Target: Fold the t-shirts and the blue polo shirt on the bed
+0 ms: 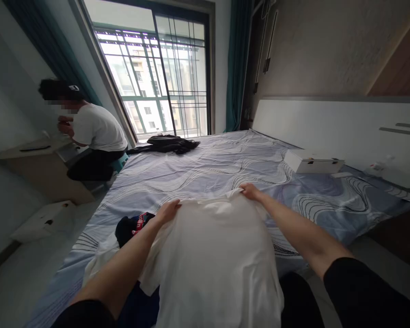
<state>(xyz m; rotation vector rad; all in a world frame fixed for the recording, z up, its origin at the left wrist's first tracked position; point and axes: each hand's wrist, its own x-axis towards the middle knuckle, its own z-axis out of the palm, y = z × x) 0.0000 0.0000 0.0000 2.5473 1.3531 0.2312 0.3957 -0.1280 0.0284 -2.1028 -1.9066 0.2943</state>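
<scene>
A white T-shirt (215,255) hangs stretched between my two hands, its upper edge over the bed and its body falling toward me. My left hand (169,211) is closed on the top edge at one shoulder. At the opposite shoulder, my right hand (251,191) pinches the cloth. One sleeve droops below my left hand. Behind my left forearm lies a dark bunched garment (125,230) with red and white lettering, on top of other pale cloth (102,253). Dark blue cloth (140,305) shows under my left arm, partly hidden by the shirt.
The bed (205,171) has a grey-blue patterned sheet. Black clothing (171,144) lies at its far edge, and a white box (312,161) stands near the headboard (335,120). At left, a person (99,127) sits by a desk (37,152); another white box (48,221) is on the floor.
</scene>
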